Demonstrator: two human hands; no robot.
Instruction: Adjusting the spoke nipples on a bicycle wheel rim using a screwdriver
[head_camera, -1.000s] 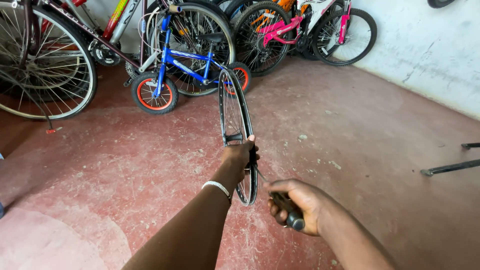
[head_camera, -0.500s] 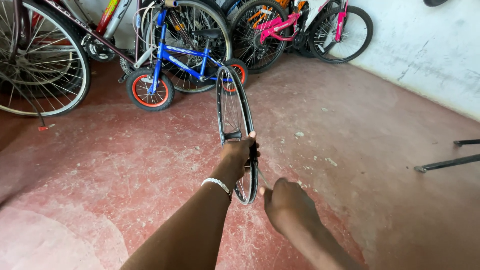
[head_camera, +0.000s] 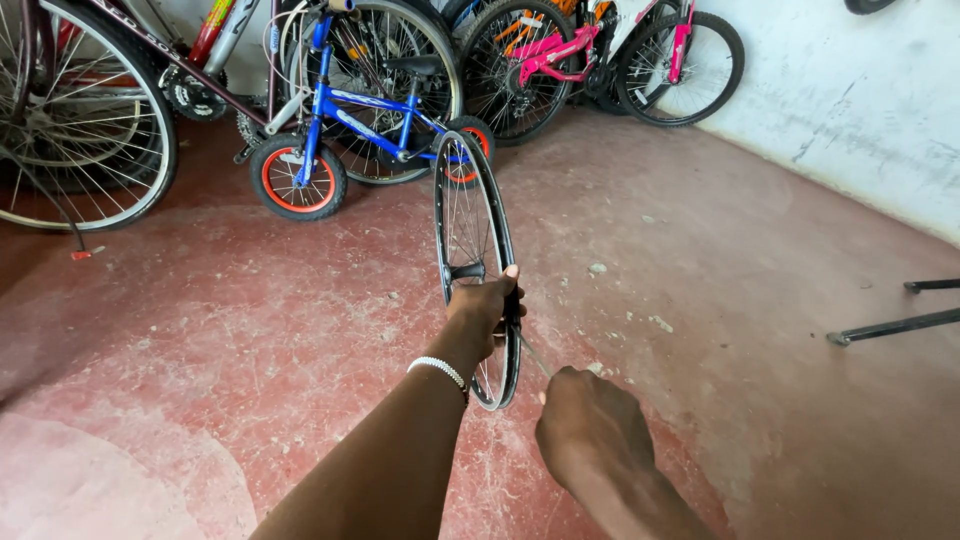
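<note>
My left hand (head_camera: 485, 305), with a white beaded bracelet on the wrist, grips the near edge of a bare black bicycle wheel (head_camera: 468, 215) and holds it upright on the red floor. The wheel has thin silver spokes, a hub and no tyre. My right hand (head_camera: 590, 440) is just right of the wheel's lower part, back towards me, fingers curled. A thin metal tool shaft (head_camera: 535, 357) sticks out of it towards the rim; its handle is hidden in the fist.
A small blue bicycle (head_camera: 350, 110) with orange-rimmed wheels stands behind the wheel. Larger bicycles lean at the back left (head_camera: 150, 150), and a pink one (head_camera: 600, 50) by the white wall (head_camera: 850, 90). Black metal legs (head_camera: 890, 325) lie on the floor at right.
My right hand has turned over and moved up to the wheel's lower rim; the dark tool handle seen in it before is now hidden. My left hand keeps holding the wheel.
</note>
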